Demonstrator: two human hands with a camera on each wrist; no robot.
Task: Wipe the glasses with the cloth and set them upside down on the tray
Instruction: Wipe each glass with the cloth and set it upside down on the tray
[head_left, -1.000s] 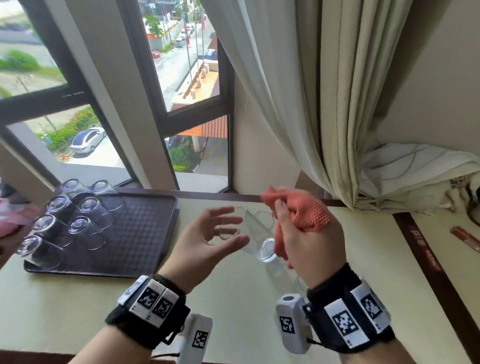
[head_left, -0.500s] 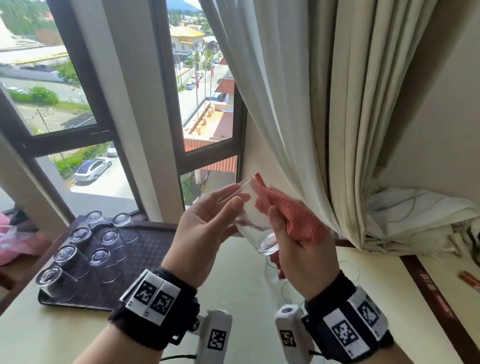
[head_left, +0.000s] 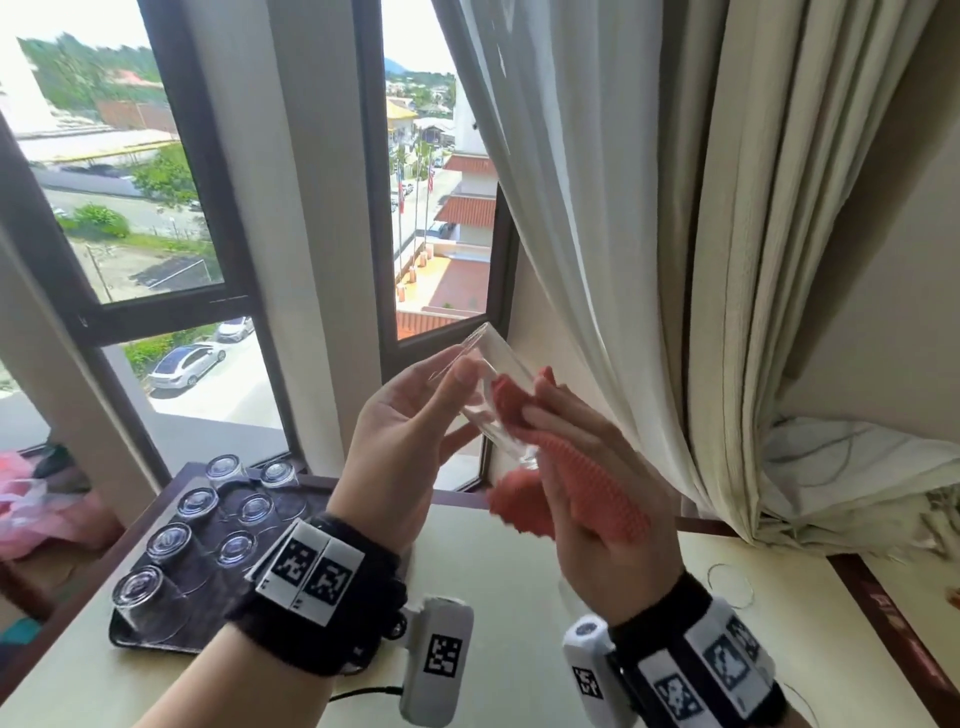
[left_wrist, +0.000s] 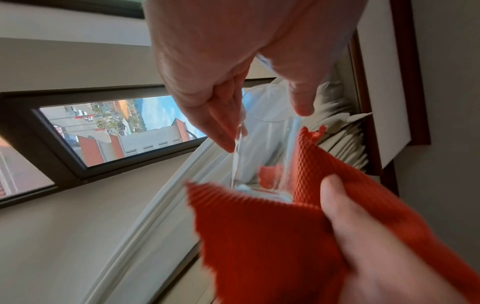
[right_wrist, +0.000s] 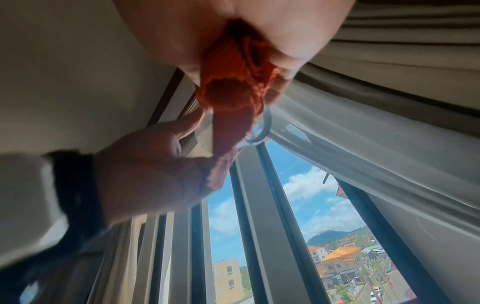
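A clear glass (head_left: 483, 387) is held tilted in the air in front of the window, its rim up and to the left. My left hand (head_left: 457, 374) pinches it near the rim (left_wrist: 267, 107) between thumb and fingers. My right hand (head_left: 540, 405) grips an orange cloth (head_left: 597, 488) that is pressed round the glass's lower part and base (right_wrist: 259, 131). The cloth (left_wrist: 259, 236) hides most of the base. A dark tray (head_left: 291, 496) lies on the table at the left with several glasses (head_left: 166, 543) standing upside down on it.
Another clear glass (head_left: 730, 584) stands on the cream table (head_left: 493, 597) to the right of my hands. A pale curtain (head_left: 623, 208) hangs just behind the held glass. A pink bag (head_left: 31, 514) lies left of the tray.
Both hands have lifted the glass from low over the table up towards the window. The view has tilted up. The cloth now wraps the lower part and base.
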